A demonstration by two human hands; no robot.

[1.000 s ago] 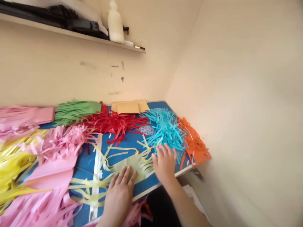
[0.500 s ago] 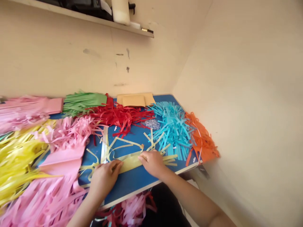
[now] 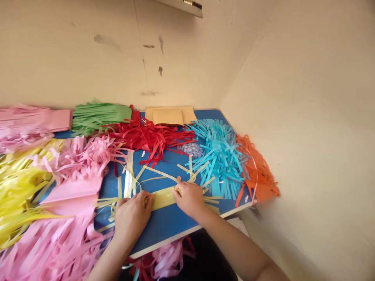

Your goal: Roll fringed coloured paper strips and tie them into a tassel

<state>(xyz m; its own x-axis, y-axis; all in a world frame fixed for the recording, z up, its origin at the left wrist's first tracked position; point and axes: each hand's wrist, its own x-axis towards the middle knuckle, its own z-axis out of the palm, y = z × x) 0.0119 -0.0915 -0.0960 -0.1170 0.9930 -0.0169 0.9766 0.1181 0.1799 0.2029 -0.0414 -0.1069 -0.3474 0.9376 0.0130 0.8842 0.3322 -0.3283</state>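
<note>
A pale yellow piece of fringed tissue paper [image 3: 163, 198] lies on the blue table [image 3: 168, 226], its uncut middle band stretched between my two hands. My left hand [image 3: 134, 210] is closed on the band's left end, thumb and fingers pinching the edge. At the other end my right hand [image 3: 190, 198] grips it the same way, fingers curled over the paper. Loose pale strips fan out beyond both hands and behind the band. Part of the paper is hidden under my fingers.
Pink fringed paper [image 3: 72, 199] and yellow fringe [image 3: 20, 195] spread on the left. Behind lie green fringe [image 3: 102, 115], red fringe [image 3: 152, 138] and folded tan paper [image 3: 168, 116]. Blue fringe [image 3: 221, 152] and orange fringe [image 3: 259, 171] sit right, by the table's corner and the wall.
The camera view has tilted down a little, so the shelf has mostly left the top. Both hands keep hold of the pale yellow paper, with the band lying slightly flatter between them.
</note>
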